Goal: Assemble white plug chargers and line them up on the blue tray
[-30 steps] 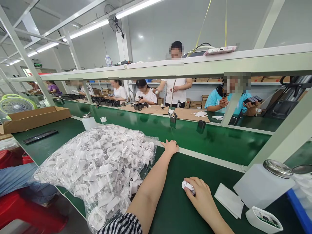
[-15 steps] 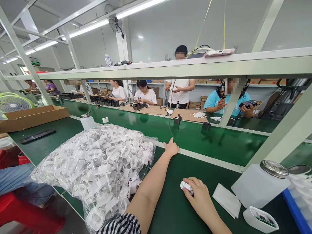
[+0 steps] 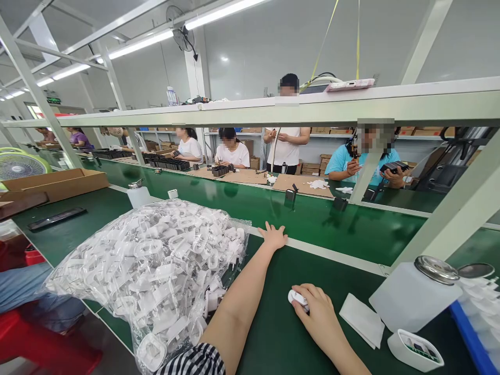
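Observation:
My left hand (image 3: pixel 274 237) reaches out to the pale strip along the near edge of the green conveyor belt (image 3: pixel 234 208). Its fingers are spread and nothing is in them. Below it, on the dark green bench, my right hand (image 3: pixel 321 312) is closed around a small white oval plastic piece (image 3: pixel 298 298). Left of my forearm lies a large clear bag (image 3: pixel 156 260) full of white plastic parts. To the right of my right hand are a folded white cloth (image 3: pixel 361 319), a white bottle with a metal top (image 3: pixel 414 294) and a white housing with a circuit board inside (image 3: pixel 414 350).
Black adapters (image 3: pixel 290 196) and a white piece (image 3: pixel 172 194) ride on the belt. A shelf beam (image 3: pixel 250 113) crosses above, with a slanted post (image 3: pixel 449 208) at right. Another bottle (image 3: pixel 138 196), a cardboard box (image 3: pixel 58 186) and a blue tray (image 3: pixel 466 333) flank me. Co-workers sit opposite.
The fingers of my left hand have spread from a pointing shape. The black adapters and the white piece on the belt have shifted right. My right hand keeps its hold. The standing person's hands have come together.

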A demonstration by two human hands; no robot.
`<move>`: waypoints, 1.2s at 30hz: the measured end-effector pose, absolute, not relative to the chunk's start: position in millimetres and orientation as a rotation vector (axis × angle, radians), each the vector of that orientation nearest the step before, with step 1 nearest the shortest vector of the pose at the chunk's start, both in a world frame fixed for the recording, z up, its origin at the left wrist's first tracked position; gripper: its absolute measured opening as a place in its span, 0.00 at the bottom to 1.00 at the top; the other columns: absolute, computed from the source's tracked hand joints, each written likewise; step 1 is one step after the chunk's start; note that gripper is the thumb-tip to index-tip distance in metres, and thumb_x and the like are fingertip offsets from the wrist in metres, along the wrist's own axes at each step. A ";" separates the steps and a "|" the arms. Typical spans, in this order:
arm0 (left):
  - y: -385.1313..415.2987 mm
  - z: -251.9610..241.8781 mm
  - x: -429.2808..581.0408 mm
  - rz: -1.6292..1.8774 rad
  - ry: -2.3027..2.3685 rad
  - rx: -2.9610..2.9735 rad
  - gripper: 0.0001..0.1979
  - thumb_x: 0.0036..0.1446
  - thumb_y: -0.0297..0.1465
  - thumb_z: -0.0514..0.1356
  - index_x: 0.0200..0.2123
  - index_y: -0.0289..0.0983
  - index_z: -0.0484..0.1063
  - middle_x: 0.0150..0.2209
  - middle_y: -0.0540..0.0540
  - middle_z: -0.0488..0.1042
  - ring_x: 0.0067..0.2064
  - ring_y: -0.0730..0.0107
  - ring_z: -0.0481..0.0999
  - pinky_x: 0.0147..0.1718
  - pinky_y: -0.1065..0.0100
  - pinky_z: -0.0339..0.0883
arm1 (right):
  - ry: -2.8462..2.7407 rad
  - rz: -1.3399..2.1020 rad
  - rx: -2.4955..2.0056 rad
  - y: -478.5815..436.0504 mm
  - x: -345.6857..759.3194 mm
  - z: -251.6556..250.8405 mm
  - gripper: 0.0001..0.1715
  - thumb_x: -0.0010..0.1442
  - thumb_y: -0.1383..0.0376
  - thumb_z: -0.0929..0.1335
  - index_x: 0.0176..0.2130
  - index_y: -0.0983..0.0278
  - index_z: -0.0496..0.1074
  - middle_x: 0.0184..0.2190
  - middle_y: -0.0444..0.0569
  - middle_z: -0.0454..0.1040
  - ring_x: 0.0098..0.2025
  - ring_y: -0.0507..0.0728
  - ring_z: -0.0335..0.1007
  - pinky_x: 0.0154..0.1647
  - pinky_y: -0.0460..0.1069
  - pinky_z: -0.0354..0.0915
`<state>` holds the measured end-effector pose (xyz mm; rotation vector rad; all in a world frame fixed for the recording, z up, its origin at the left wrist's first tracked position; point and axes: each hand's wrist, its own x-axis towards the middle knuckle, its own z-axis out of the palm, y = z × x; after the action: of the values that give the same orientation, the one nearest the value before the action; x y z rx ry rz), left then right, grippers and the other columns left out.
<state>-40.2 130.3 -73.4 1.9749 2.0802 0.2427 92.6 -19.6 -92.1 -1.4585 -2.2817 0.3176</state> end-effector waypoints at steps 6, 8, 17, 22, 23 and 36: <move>133.1 -74.4 -47.6 0.289 2.056 1.945 0.29 0.43 0.45 0.45 0.50 0.43 0.47 0.49 0.46 0.56 0.53 0.45 0.36 0.41 0.40 0.30 | -2.288 0.308 -1.477 -20.8 92.5 -91.3 0.14 0.50 0.62 0.56 0.36 0.59 0.64 0.36 0.45 0.66 0.39 0.56 0.59 0.38 0.53 0.55; 134.0 -74.5 -47.4 0.264 2.047 1.944 0.29 0.42 0.45 0.45 0.49 0.42 0.49 0.47 0.45 0.60 0.53 0.44 0.37 0.41 0.40 0.30 | -2.287 0.317 -1.476 -20.6 92.5 -91.6 0.15 0.50 0.62 0.55 0.36 0.59 0.64 0.36 0.45 0.66 0.39 0.56 0.59 0.38 0.53 0.55; 135.4 -76.9 -45.4 0.201 1.890 2.123 0.28 0.43 0.45 0.45 0.49 0.48 0.47 0.51 0.48 0.54 0.53 0.47 0.43 0.42 0.41 0.29 | -2.291 0.318 -1.480 -19.8 92.6 -91.5 0.15 0.50 0.62 0.55 0.36 0.58 0.64 0.36 0.46 0.66 0.39 0.56 0.59 0.38 0.53 0.56; 133.5 -74.7 -50.1 0.316 1.881 2.118 0.36 0.39 0.47 0.48 0.52 0.43 0.39 0.55 0.44 0.36 0.54 0.53 0.41 0.46 0.47 0.31 | -2.296 0.265 -1.473 -20.8 92.4 -90.7 0.14 0.50 0.62 0.55 0.35 0.58 0.64 0.35 0.45 0.66 0.38 0.56 0.60 0.37 0.52 0.57; 133.3 -73.8 -50.5 0.329 1.894 2.081 0.38 0.39 0.47 0.48 0.52 0.41 0.38 0.55 0.42 0.35 0.54 0.55 0.39 0.47 0.49 0.33 | -2.298 0.259 -1.470 -21.0 92.3 -90.6 0.14 0.50 0.62 0.55 0.35 0.58 0.64 0.35 0.45 0.66 0.38 0.56 0.60 0.37 0.52 0.57; 141.2 -79.3 -48.5 0.458 1.683 2.117 0.26 0.42 0.42 0.48 0.47 0.44 0.52 0.51 0.50 0.54 0.48 0.61 0.57 0.48 0.53 0.41 | -2.304 0.264 -1.465 -21.7 91.9 -91.8 0.14 0.50 0.63 0.55 0.36 0.60 0.64 0.35 0.46 0.66 0.38 0.56 0.59 0.38 0.52 0.57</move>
<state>-48.5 141.2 -79.3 2.1174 1.6827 0.4576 91.9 -21.7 -91.8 -1.4646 -2.3042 0.2636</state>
